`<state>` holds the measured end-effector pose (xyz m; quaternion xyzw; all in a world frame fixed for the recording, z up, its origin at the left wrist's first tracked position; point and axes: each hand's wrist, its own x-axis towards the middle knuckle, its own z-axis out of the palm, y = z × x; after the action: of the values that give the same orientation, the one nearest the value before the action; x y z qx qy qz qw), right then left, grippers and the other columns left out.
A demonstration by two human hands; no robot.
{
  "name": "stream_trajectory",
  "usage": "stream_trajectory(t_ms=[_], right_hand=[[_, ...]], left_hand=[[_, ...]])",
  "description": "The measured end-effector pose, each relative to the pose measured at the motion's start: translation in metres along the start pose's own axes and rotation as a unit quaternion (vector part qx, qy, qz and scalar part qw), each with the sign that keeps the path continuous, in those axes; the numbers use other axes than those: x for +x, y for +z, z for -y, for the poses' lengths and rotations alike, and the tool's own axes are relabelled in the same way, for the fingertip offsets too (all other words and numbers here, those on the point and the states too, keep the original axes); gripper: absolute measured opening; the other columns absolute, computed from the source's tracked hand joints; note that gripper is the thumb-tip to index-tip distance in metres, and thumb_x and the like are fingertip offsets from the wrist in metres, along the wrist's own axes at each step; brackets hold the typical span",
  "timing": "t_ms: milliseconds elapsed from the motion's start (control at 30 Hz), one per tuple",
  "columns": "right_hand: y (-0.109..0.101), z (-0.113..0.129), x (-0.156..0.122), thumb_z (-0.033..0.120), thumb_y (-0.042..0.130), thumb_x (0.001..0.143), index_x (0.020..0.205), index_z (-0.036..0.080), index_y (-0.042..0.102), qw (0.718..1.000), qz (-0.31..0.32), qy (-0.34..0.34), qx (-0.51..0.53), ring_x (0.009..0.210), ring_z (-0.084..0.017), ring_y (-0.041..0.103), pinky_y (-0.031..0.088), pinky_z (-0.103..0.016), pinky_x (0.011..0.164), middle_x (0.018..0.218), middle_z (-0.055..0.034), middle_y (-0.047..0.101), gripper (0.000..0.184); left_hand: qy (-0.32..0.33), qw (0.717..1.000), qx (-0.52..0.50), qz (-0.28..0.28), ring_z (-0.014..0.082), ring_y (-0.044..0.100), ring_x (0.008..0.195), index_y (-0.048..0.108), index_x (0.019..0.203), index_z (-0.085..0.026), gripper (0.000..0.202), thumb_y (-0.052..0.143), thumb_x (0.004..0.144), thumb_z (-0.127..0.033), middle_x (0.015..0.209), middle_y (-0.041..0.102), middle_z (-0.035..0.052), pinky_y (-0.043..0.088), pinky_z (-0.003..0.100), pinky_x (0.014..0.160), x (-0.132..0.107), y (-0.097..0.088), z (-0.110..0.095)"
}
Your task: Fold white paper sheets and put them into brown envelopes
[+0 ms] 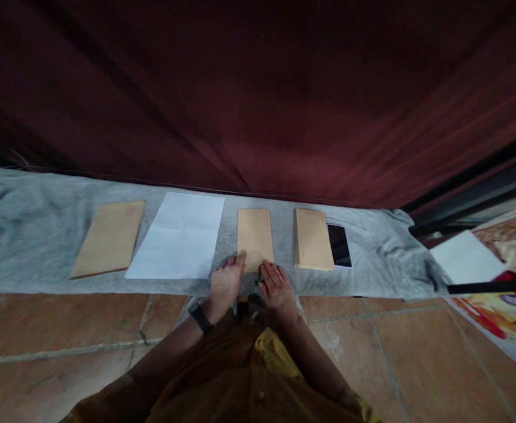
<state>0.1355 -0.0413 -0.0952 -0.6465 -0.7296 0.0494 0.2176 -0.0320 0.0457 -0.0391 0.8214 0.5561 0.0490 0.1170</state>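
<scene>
A single brown envelope [255,232] lies upright in front of me on the grey cloth, with small red print near its top right corner. My left hand [226,283] rests at its lower left corner; the thumb touches the paper and the other fingers lie on the cloth, partly bent. At the lower right corner, my right hand [277,289] lies with fingers stretched out and their tips on the envelope's edge. Left of the envelope is a stack of white paper [181,235]. To its right sits a stack of smaller brown envelopes [314,238].
Larger brown envelopes [110,238] lie at the far left. A dark-screened phone [339,245] touches the right-hand stack. Grey cloth [372,258] covers the narrow surface, backed by a dark red curtain [258,117]. A colourful printed box [504,317] is at the right, above floor tiles [407,352].
</scene>
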Motion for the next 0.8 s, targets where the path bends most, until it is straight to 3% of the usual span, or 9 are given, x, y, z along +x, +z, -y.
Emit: stream_trajectory(t_ms=[100,200,267,567,800], right_hand=[[-0.001,0.001,0.001,0.029,0.042,0.105,0.151,0.013,0.048,1.0,0.0,-0.003,0.001,0.146,-0.024,0.045,0.035,-0.047,0.123,0.155,-0.0133,0.05,0.049],[-0.002,0.001,0.001,0.027,0.041,0.104,0.151,0.013,0.048,1.0,0.0,-0.003,0.0,0.145,-0.024,0.045,0.035,-0.047,0.123,0.155,-0.0128,0.05,0.049],[-0.001,0.001,0.001,0.024,0.04,0.104,0.152,0.013,0.047,1.0,0.002,-0.001,0.001,0.146,-0.024,0.044,0.035,-0.047,0.123,0.155,-0.0123,0.05,0.05],[0.002,-0.002,0.001,0.023,0.044,0.103,0.149,0.012,0.051,1.0,0.017,0.0,-0.018,0.144,-0.025,0.046,0.034,-0.046,0.122,0.152,-0.0148,0.053,0.048],[-0.009,-0.001,-0.009,0.024,0.045,0.104,0.151,0.013,0.048,0.999,0.007,0.02,-0.029,0.143,-0.026,0.049,0.034,-0.049,0.121,0.152,-0.0147,0.053,0.048]], left_hand=[[0.094,0.993,0.051,-0.047,0.029,0.067,0.107,0.057,0.136,-0.017,0.046,0.038,0.096,-0.009,0.117,0.07,0.0165,0.054,0.04,0.088,-0.005,0.005,-0.002],[0.228,0.971,0.056,-0.034,0.0264,0.061,0.123,0.058,0.135,-0.015,0.045,0.04,0.094,-0.007,0.132,0.066,0.015,0.047,0.041,0.107,-0.009,0.012,-0.002],[0.279,0.958,0.06,-0.024,0.0248,0.056,0.133,0.057,0.137,-0.013,0.046,0.039,0.095,-0.007,0.14,0.063,0.0141,0.041,0.041,0.115,-0.011,0.017,-0.001],[0.309,0.948,0.066,-0.02,0.0248,0.042,0.147,0.05,0.147,-0.009,0.047,0.037,0.104,-0.025,0.154,0.052,0.0157,0.036,0.041,0.122,-0.019,0.035,0.014],[0.305,0.951,0.04,-0.039,0.0259,0.039,0.149,0.048,0.149,-0.01,0.05,0.041,0.105,-0.032,0.154,0.051,0.017,0.032,0.044,0.125,-0.025,0.04,0.019]])
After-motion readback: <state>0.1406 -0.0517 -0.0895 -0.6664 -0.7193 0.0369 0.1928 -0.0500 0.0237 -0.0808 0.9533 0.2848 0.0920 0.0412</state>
